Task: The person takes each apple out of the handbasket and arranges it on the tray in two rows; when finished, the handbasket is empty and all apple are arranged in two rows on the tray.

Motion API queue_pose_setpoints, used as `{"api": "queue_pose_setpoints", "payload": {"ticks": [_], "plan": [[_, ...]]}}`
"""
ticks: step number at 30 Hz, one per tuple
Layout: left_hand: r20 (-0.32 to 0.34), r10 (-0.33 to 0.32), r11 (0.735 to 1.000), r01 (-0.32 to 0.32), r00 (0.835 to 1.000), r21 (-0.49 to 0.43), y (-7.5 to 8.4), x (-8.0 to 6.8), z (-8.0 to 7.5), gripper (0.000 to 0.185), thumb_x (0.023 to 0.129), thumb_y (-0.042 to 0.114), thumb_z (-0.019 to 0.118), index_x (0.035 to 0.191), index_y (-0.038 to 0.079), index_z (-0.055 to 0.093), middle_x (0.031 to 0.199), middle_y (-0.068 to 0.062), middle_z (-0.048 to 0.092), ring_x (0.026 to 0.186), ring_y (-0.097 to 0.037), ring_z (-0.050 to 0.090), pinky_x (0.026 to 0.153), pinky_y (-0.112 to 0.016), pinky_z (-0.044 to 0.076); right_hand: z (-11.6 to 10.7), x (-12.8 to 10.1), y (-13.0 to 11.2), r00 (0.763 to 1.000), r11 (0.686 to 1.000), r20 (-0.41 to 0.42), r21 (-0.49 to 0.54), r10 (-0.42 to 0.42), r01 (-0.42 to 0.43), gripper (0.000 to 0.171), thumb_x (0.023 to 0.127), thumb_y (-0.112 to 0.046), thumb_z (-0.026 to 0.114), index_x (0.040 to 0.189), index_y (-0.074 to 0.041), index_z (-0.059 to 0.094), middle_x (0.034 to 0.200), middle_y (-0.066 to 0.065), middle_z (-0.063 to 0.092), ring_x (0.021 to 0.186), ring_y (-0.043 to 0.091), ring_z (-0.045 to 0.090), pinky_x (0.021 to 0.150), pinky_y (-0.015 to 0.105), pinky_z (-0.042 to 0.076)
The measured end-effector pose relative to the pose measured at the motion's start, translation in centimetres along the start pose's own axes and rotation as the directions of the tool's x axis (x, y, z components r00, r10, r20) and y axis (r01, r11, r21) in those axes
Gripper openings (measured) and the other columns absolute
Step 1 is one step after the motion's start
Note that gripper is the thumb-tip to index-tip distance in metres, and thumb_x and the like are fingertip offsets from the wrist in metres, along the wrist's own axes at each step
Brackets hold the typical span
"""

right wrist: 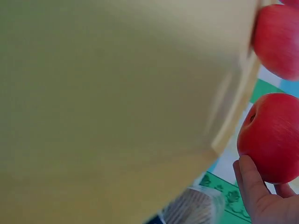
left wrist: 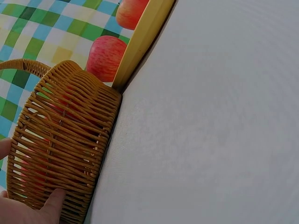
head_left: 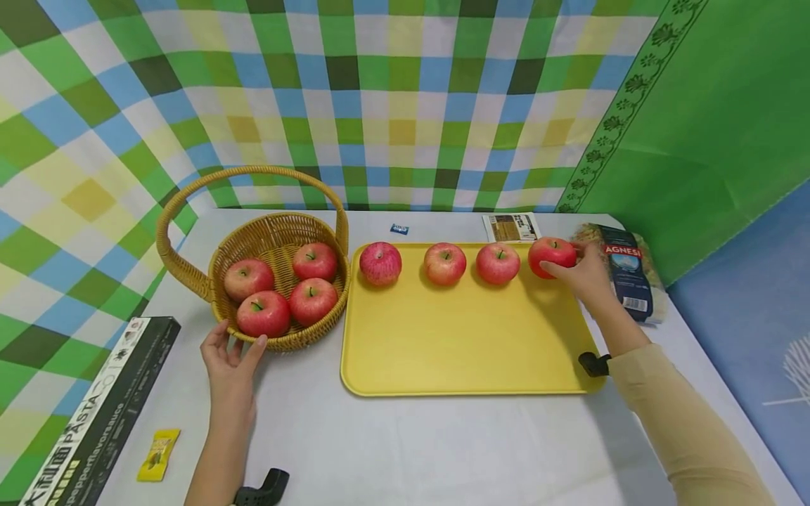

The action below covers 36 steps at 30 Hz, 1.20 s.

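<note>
A wicker basket [head_left: 285,232] with a tall handle stands on the left, holding several red apples [head_left: 262,314]. My left hand [head_left: 230,372] grips its near left side, fingers at the rim and thumb [left wrist: 54,203] against the woven outer wall. At the far right corner of the yellow tray [head_left: 468,337], my right hand [head_left: 585,274] holds a red apple [head_left: 552,257] between thumb and fingers. That apple [right wrist: 271,137] appears beyond the tray's rim in the right wrist view. Along the tray's far edge sit three more apples, the nearest to my right hand being one apple [head_left: 498,263].
An AGNESI pasta bag [head_left: 626,270] lies right of the tray. Behind it are a printed packet [head_left: 511,227] and a small blue wrapper [head_left: 399,229]. A long pasta box [head_left: 104,407] and a yellow sachet [head_left: 159,455] lie at the left. Checked cloth [head_left: 405,105] hangs behind the table.
</note>
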<state>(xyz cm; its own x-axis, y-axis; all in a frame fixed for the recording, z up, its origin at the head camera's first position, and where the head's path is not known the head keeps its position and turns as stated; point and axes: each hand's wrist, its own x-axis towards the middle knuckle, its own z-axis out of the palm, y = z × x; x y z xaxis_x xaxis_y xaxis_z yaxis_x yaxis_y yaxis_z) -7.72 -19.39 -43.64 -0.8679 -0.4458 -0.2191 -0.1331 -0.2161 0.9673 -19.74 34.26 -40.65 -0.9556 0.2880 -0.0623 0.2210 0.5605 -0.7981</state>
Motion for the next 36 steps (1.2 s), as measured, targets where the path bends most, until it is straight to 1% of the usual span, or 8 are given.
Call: {"api": "queue_pose_setpoints", "payload": {"ticks": [5,9,16,23,28,31,35,36], "plan": [[0.008,0.0,1.0,0.0,1.0,-0.004,0.0,0.1,-0.1,0.072,0.089,0.018,0.07,0.141,0.029,0.021,0.159,0.004,0.007,0.144,-0.019,0.019,0.104,-0.025,0.038,0.5,0.4,0.7,1.0,1.0,0.024,-0.026,-0.015,0.016,0.088,0.087,-0.032,0.071,0.145,0.006,0.017,0.14,0.033,0.031,0.128,0.048,0.034,0.106,0.057,0.034],[0.018,0.006,1.0,-0.006,1.0,-0.007,0.0,0.0,-0.1,0.072,0.089,0.017,0.069,0.141,0.028,0.02,0.16,0.004,0.006,0.144,-0.019,0.018,0.104,-0.025,0.037,0.8,0.5,1.0,1.0,1.0,0.021,-0.025,-0.014,0.015,0.087,0.087,-0.03,0.072,0.144,0.007,0.018,0.14,0.033,0.031,0.128,0.048,0.034,0.106,0.057,0.034],[0.017,0.011,1.0,-0.011,1.0,-0.007,0.0,-0.1,0.0,0.072,0.09,0.016,0.068,0.142,0.028,0.02,0.16,0.003,0.005,0.144,-0.019,0.018,0.104,-0.025,0.038,0.9,0.7,1.1,0.998,0.998,0.016,-0.033,-0.058,0.058,0.088,0.085,-0.024,0.075,0.142,0.011,0.018,0.138,0.035,0.032,0.126,0.048,0.035,0.107,0.056,0.034],[0.016,0.001,1.0,-0.002,1.0,0.003,0.1,-0.2,0.0,0.071,0.09,0.017,0.068,0.141,0.028,0.02,0.16,0.003,0.005,0.144,-0.019,0.019,0.103,-0.024,0.038,0.9,0.6,1.3,0.998,0.998,0.033,-0.039,-0.047,0.048,0.091,0.083,-0.02,0.077,0.142,0.011,0.015,0.137,0.036,0.031,0.126,0.048,0.035,0.107,0.056,0.034],[0.015,0.006,1.0,-0.006,1.0,0.006,0.0,-0.2,0.0,0.07,0.091,0.015,0.067,0.141,0.028,0.02,0.16,0.002,0.005,0.144,-0.02,0.019,0.104,-0.025,0.038,0.4,0.3,0.7,0.997,0.997,0.079,-0.065,-0.027,0.032,0.093,0.086,-0.022,0.074,0.144,0.011,0.01,0.141,0.038,0.026,0.129,0.05,0.031,0.108,0.057,0.03],[0.012,0.009,1.0,-0.009,1.0,0.004,0.0,-0.1,0.0,0.07,0.091,0.014,0.067,0.141,0.028,0.02,0.16,0.002,0.006,0.144,-0.02,0.019,0.104,-0.025,0.038,-0.3,-0.1,0.0,0.994,0.994,0.108,-0.106,-0.004,0.015,0.094,0.088,-0.029,0.071,0.146,0.01,0.008,0.145,0.038,0.022,0.131,0.052,0.028,0.107,0.06,0.029],[0.01,0.013,1.0,-0.013,1.0,-0.003,0.0,-0.1,0.0,0.07,0.091,0.014,0.067,0.141,0.028,0.021,0.159,0.002,0.006,0.144,-0.02,0.019,0.104,-0.026,0.038,-1.4,-0.8,-1.5,0.992,0.987,0.127,-0.162,0.02,0.001,0.096,0.089,-0.039,0.068,0.148,0.008,0.008,0.148,0.036,0.019,0.13,0.053,0.028,0.105,0.063,0.03],[0.009,0.014,1.0,-0.014,1.0,-0.004,0.0,-0.1,0.0,0.069,0.091,0.014,0.067,0.141,0.028,0.021,0.159,0.002,0.006,0.144,-0.02,0.019,0.104,-0.026,0.038,-1.7,-0.9,-1.9,0.991,0.986,0.131,-0.166,0.018,0.004,0.096,0.089,-0.039,0.068,0.148,0.007,0.008,0.148,0.035,0.019,0.13,0.053,0.028,0.105,0.064,0.029]]}}
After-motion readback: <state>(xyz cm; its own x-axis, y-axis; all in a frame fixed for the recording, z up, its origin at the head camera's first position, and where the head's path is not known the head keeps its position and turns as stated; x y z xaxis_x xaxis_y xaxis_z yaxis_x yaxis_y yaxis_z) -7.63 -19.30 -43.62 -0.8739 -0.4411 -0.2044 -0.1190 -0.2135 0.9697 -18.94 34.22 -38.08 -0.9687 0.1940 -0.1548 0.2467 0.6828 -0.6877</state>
